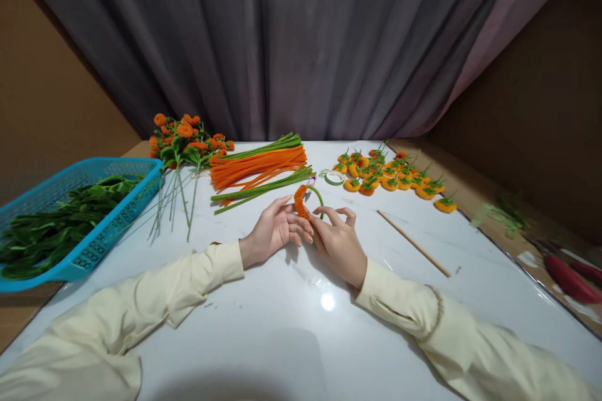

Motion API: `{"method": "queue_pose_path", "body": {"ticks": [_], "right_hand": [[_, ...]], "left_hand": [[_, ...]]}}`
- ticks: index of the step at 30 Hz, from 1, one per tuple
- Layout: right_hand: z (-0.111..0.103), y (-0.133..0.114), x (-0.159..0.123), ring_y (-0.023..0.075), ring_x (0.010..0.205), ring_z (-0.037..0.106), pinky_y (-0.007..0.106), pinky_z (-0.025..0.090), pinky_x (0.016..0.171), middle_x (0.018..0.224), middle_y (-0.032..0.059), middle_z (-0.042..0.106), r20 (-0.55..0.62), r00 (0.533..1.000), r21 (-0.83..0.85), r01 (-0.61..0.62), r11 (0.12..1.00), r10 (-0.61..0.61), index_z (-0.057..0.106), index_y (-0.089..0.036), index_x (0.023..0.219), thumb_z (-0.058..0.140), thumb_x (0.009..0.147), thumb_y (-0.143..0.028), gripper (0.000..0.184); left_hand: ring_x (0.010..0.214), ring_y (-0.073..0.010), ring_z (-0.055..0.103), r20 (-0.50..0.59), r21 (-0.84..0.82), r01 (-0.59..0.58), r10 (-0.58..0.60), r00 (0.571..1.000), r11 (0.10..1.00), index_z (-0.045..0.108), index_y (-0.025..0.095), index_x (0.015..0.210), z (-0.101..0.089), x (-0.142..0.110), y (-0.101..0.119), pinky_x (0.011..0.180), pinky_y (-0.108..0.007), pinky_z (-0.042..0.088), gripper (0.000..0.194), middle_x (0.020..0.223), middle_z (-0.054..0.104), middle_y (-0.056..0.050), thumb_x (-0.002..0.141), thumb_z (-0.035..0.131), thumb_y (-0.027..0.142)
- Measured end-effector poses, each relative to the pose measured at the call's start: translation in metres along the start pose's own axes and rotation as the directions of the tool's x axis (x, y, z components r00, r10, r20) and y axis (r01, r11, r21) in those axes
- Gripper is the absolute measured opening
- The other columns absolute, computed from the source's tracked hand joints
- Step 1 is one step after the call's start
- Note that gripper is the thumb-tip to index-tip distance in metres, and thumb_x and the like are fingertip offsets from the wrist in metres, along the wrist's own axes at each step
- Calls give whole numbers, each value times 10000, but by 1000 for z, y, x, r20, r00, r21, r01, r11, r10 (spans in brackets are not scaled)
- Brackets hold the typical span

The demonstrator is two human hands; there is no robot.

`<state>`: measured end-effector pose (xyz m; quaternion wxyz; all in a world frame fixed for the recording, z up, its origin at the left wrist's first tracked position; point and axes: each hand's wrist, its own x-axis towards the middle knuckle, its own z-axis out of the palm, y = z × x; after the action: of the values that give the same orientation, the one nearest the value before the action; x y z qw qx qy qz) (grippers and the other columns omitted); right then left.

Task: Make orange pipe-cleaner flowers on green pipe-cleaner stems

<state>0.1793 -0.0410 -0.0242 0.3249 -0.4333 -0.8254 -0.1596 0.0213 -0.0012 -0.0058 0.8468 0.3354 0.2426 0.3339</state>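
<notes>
An orange pipe-cleaner coil (pixel 301 202) with a curved green pipe-cleaner stem (pixel 318 194) is held up over the table, between my hands. My right hand (pixel 339 247) pinches it low down with thumb and fingers, its other fingers bent near the green stem. My left hand (pixel 275 229) is beside the coil, palm partly turned up and fingers apart. Whether its fingertips touch the coil I cannot tell. Behind them lie a bundle of orange pipe cleaners (pixel 258 166) and loose green pipe cleaners (pixel 263 187).
Finished orange flowers (pixel 185 130) on stems lie back left, beside a blue basket (pixel 110 216) of green leaves (pixel 70 213). To the right are several yellow-orange flower heads (pixel 389 183), a tape roll (pixel 334 178), a wooden stick (pixel 414 243) and red-handled pliers (pixel 571 279).
</notes>
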Motion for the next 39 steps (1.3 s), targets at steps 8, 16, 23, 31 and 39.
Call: {"method": "queue_pose_path", "body": {"ticks": [8,16,23,31,39], "right_hand": [[-4,2,-1,222,1116,522,413,188,897,802,40,731,-8,998,-15,-56,998,56,586,-173,1061,434,932,-145,201],[-5,-1,0,196,999,577,387,204,878,641,-10,689,-38,999,18,-10,1000,11,612,-176,862,462,897,-97,173],[-3,-1,-1,196,969,581,386,213,873,624,-7,683,-45,999,33,-18,999,20,620,-169,880,469,886,-95,168],[-4,7,2,233,1167,462,385,204,855,1020,25,707,-91,996,7,-16,1000,17,616,-227,1057,460,928,-160,214],[-4,5,0,180,971,573,366,220,839,801,6,710,-138,989,-5,52,999,-53,642,-187,878,441,922,-123,215]], "left_hand": [[501,-187,620,13,1,-33,33,999,999,603,61,682,2,-3,2,480,-244,489,270,611,653,-136,766,414,236],[465,-158,591,20,17,-53,53,998,998,575,92,707,5,-4,0,511,-242,480,202,591,645,-100,764,440,231],[469,-172,587,23,31,-43,42,999,999,582,89,742,6,-4,0,478,-261,478,221,581,633,-89,752,453,269],[399,-141,536,-10,81,-145,146,989,986,572,108,720,3,-5,10,419,-223,439,237,513,600,-71,774,415,278],[379,-145,503,16,70,-125,124,992,990,544,136,774,2,-5,11,359,-210,393,196,478,568,-46,753,408,274]]}}
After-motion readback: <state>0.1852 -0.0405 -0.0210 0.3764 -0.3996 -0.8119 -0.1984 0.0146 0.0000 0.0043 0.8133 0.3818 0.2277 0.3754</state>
